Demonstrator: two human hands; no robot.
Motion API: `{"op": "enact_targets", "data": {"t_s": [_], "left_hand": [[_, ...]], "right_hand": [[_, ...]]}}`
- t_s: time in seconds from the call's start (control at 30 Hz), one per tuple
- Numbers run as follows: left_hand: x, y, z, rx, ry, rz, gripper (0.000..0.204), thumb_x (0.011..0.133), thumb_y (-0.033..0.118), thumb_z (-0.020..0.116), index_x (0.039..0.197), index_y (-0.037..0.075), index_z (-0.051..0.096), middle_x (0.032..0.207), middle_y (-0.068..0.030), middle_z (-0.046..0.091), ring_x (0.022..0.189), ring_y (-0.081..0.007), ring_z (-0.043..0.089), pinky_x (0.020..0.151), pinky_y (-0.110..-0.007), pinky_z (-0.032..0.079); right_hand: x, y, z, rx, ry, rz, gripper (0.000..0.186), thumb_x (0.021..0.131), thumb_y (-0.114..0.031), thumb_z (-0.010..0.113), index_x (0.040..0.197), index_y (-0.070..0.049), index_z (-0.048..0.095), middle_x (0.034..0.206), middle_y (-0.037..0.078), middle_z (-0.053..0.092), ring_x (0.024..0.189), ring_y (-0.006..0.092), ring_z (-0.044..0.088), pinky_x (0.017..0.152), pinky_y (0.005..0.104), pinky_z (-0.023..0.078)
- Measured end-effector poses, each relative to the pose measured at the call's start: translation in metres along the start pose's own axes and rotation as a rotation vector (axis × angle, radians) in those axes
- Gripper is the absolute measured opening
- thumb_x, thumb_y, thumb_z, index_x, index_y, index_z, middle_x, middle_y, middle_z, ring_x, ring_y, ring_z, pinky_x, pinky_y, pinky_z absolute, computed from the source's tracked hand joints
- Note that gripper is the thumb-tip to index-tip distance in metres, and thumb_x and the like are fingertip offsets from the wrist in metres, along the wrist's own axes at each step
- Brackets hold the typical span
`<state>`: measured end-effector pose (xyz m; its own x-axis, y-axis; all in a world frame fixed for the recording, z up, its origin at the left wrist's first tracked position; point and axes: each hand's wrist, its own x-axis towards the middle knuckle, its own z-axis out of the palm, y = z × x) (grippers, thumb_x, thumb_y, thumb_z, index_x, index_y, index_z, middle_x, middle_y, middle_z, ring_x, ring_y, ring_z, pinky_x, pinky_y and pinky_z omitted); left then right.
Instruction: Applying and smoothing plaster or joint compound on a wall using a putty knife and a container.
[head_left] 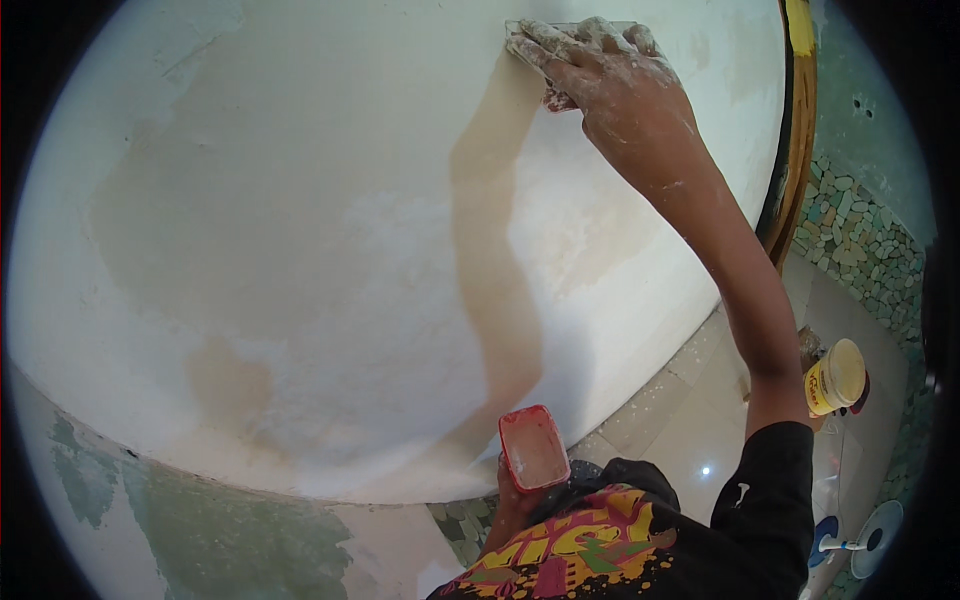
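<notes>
My right hand (625,85), coated in white paste, reaches high and presses a thin flat putty scraper (560,101) against the pale wall (330,200). Its fingers lie over the blade, and a reddish bit of the scraper shows under the palm. Low down near my body, my left hand (512,500) grips a red rectangular tub (504,447) with whitish paste inside. Most of that hand's fingers are hidden behind the tub. Dull beige patches and whiter smears cover the wall, and my arm's shadow falls across it.
A brown wooden frame edge (795,170) bounds the wall on the right. On the tiled floor (650,410) at right stand a yellow and white bucket (838,378) and a blue and white round-ended object (880,540). Pebble-stone facing (850,230) lies beyond the frame.
</notes>
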<state>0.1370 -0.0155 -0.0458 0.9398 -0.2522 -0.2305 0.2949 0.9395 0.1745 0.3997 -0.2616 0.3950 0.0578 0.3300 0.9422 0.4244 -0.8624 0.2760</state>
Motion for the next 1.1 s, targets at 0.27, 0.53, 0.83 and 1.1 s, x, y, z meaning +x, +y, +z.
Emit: {"op": "enact_targets", "data": {"t_s": [0.27,0.53,0.83,1.1], "left_hand": [[0.003,0.01,-0.005,0.016,0.01,0.048,0.065,0.095,0.049,0.058,0.146,0.011,0.045,0.139,-0.014,0.057,0.124,-0.0344,0.059,0.1,-0.061,0.049],[0.0,0.008,-0.007,-0.01,0.023,0.063,0.064,0.095,0.05,0.057,0.143,0.011,0.047,0.137,-0.0133,0.058,0.121,-0.0346,0.06,0.098,-0.06,0.049],[-0.001,0.006,-0.02,0.012,-0.002,0.09,0.074,0.09,0.056,0.062,0.145,0.01,0.044,0.139,-0.0138,0.056,0.125,-0.0362,0.056,0.1,-0.061,0.048],[0.006,0.009,-0.032,0.005,-0.013,0.05,0.075,0.09,0.058,0.061,0.145,0.009,0.043,0.141,-0.0142,0.054,0.126,-0.0368,0.055,0.101,-0.062,0.046]], "right_hand": [[0.0,0.037,-0.009,0.681,-0.263,0.29,0.032,0.095,-0.015,0.061,0.127,-0.013,0.067,0.127,0.014,0.064,0.113,0.0228,0.06,0.099,0.041,0.047],[-0.039,0.109,0.085,1.714,-0.002,0.702,0.073,0.095,-0.037,0.069,0.145,0.004,0.036,0.135,0.016,0.056,0.118,0.0253,0.059,0.101,0.0381,0.049],[-0.023,0.082,0.047,1.25,0.108,0.632,0.044,0.093,-0.016,0.067,0.134,-0.004,0.053,0.129,0.019,0.059,0.118,0.0278,0.059,0.102,0.0372,0.049],[0.015,0.008,0.02,-0.037,0.182,0.011,0.045,0.07,0.001,0.073,0.112,-0.014,0.07,0.11,0.007,0.069,0.108,0.0266,0.064,0.107,0.0454,0.042]]}}
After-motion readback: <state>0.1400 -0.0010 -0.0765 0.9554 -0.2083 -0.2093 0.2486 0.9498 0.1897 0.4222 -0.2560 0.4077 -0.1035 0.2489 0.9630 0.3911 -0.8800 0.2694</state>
